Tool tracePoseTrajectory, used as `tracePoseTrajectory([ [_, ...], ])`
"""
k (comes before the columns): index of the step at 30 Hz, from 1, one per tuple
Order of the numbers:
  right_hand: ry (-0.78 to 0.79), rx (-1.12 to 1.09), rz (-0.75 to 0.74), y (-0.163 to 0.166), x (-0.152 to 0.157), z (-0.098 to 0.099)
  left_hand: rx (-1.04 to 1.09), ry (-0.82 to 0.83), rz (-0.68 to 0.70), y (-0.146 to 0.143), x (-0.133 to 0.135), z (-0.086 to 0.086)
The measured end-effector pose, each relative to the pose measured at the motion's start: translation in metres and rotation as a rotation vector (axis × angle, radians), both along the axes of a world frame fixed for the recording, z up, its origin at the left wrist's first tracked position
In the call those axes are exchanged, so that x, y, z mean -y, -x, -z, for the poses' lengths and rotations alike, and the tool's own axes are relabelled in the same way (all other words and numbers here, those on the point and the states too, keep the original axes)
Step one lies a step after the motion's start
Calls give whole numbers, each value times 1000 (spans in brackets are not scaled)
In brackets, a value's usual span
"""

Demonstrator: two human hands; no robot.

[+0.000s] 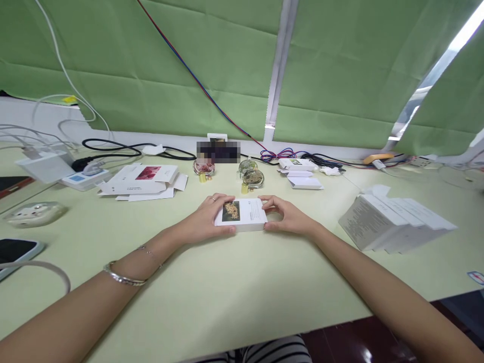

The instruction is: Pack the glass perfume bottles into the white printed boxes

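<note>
A small white carton (251,214) with a picture of yellow blossoms lies on the table in front of me. My left hand (206,219) grips its left end, thumb along the near side and fingers over the far edge. At the right end my right hand (285,216) pinches the carton between thumb and fingers. Just beyond it are round glass bottles with gold caps, among them one with brownish contents (253,178) and one with greenish contents (247,164). Left of those sits a bottle with reddish contents (204,167).
Flattened cartons with a red picture (147,174) lie at left, and more opened cartons (302,174) at back right. Several upright white boxes (393,217) stand at right. A power strip (36,213), a phone (17,252) and cables (113,143) occupy the left side and back.
</note>
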State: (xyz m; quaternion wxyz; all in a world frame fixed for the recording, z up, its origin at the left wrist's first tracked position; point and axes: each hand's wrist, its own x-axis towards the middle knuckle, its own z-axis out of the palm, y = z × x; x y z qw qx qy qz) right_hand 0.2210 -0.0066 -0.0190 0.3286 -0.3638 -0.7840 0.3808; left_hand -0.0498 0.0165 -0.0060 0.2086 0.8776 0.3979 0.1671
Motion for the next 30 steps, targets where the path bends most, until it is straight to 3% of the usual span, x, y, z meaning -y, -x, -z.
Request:
tracePoseTrajectory([
  [4,31,-71,-51,0,-1,3,-4,1,1,0,0,0],
  [10,18,-69,166,9,-2,6,5,-12,14,0,0,1],
  [20,-97,19,211,15,5,5,-7,-34,4,0,1,1],
  [26,-493,301,293,19,5,0,-37,-79,-41,-3,2,5],
  [30,-588,448,605,-2,-16,3,-46,-85,-25,-2,1,6],
])
